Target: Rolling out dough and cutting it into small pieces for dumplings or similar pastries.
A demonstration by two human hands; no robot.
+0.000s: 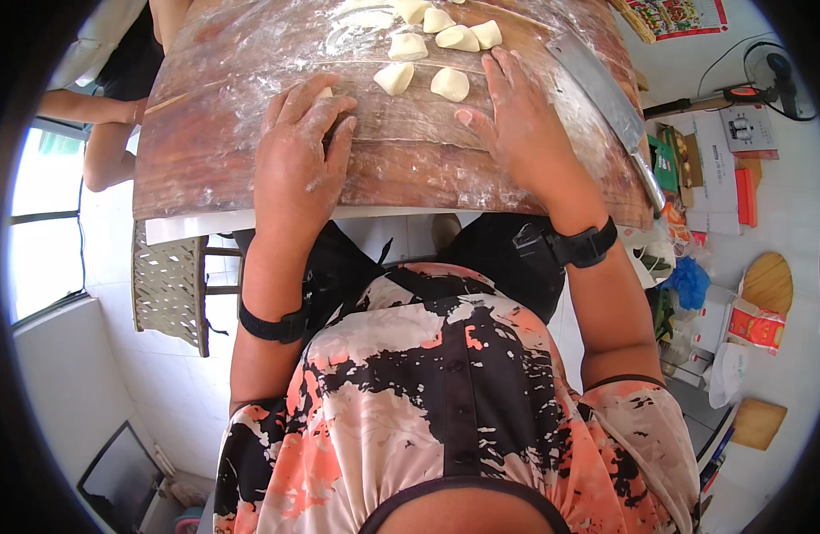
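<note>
Several pieces of cut dough lie on a floured wooden board [410, 167], among them one dough piece [394, 79] and another dough piece [450, 85] between my hands. My left hand [303, 143] is curved over the board, and a bit of dough [324, 93] shows at its fingers; how firmly it is held is hidden. Palm down, my right hand [523, 120] rests with thumb and fingers apart, its fingertips just below a dough piece [486, 34]. To its right a cleaver [600, 87] lies flat, its metal handle near the board's right edge.
At the upper left another person's forearm [93, 108] rests by the board's edge. A woven-seat stool [169, 287] stands below left. Boxes, bags and a blue plastic bag [687, 282] are on the right, with a fan [777, 77] above.
</note>
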